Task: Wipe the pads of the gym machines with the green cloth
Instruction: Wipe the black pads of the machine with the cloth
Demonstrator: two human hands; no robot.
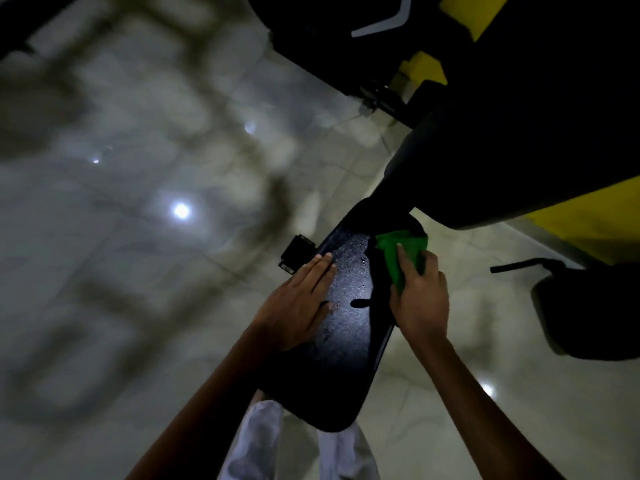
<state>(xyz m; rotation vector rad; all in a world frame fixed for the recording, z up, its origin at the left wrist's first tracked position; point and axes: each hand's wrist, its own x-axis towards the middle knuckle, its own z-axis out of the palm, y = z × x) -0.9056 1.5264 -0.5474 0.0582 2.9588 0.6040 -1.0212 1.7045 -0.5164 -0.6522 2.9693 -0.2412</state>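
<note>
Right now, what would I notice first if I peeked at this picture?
The bright green cloth pops out, held by the right hand on the far end of a shiny black pad. The left hand lies flat on that pad. Yellow machine parts glow at the right.

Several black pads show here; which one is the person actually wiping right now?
The long flat pad nearest the person: both hands rest on it, the right hand pressing the green cloth at its far end. The other pads are untouched.
</note>
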